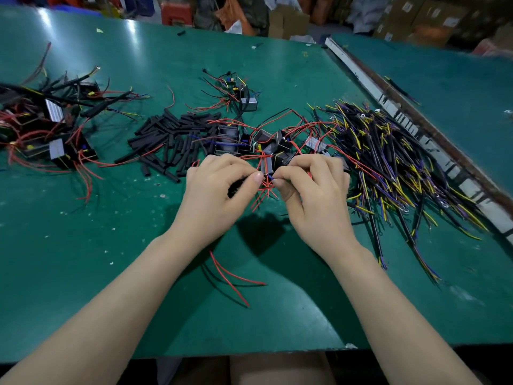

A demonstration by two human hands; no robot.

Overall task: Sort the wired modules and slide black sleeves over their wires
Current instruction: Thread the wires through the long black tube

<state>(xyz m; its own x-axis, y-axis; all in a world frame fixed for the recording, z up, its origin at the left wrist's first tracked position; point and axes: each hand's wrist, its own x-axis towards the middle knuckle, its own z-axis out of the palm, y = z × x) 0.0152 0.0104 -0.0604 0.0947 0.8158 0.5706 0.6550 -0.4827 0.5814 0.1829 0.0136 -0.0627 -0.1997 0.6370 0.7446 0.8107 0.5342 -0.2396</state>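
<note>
Two loose red wires (233,276) are lying near the tabletop's (83,245) front edge, right under both hands. The left hand (213,190) and right hand (313,190) are pinching wire ends on a module (268,166) mid-table, fingers curled tight. Black sleeves (172,140) are piling up just behind, toward the left edge; sleeved wires (388,162) are sprawling by the right edge.

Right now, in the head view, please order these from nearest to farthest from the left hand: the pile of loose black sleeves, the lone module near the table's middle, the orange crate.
1. Pile of loose black sleeves, just beyond the left hand.
2. Lone module, farther back on the table.
3. Orange crate, past the far edge.
</note>
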